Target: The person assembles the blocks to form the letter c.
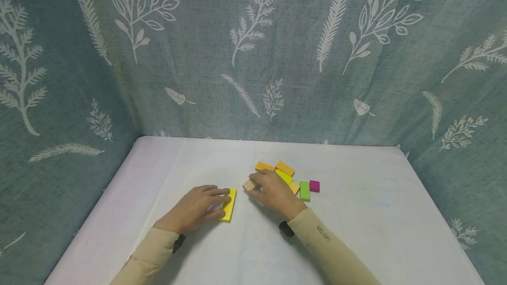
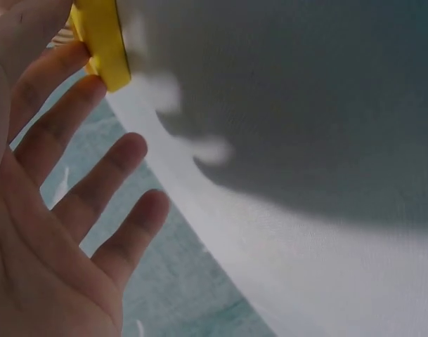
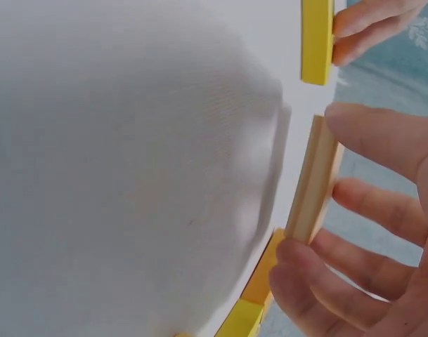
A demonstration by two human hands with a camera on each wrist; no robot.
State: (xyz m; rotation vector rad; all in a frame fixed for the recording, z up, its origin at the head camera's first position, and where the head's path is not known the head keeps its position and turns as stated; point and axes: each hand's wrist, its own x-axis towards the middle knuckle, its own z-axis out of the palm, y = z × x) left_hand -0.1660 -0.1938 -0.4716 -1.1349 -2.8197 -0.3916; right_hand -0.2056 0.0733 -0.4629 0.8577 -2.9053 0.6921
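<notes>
My left hand [image 1: 200, 203] holds a long yellow block [image 1: 228, 206] near the middle of the white table, with the thumb and first fingers at its left side. In the left wrist view two fingertips meet the end of the yellow block [image 2: 105, 45], and the other fingers spread away from it. My right hand [image 1: 275, 192] grips a pale wooden block with grooves [image 1: 251, 184]. Thumb and fingers pinch the grooved wooden block [image 3: 314, 179] at its two ends in the right wrist view. It overlaps the table edge there, between the yellow block and an orange block.
Right behind the right hand lie orange blocks [image 1: 285, 168], a yellow-green block [image 1: 284, 177], a light orange block [image 1: 294, 187], a green block [image 1: 304, 191] and a small magenta block [image 1: 314, 186]. Leaf-patterned cloth [image 1: 253, 56] surrounds the white table [image 1: 356, 232].
</notes>
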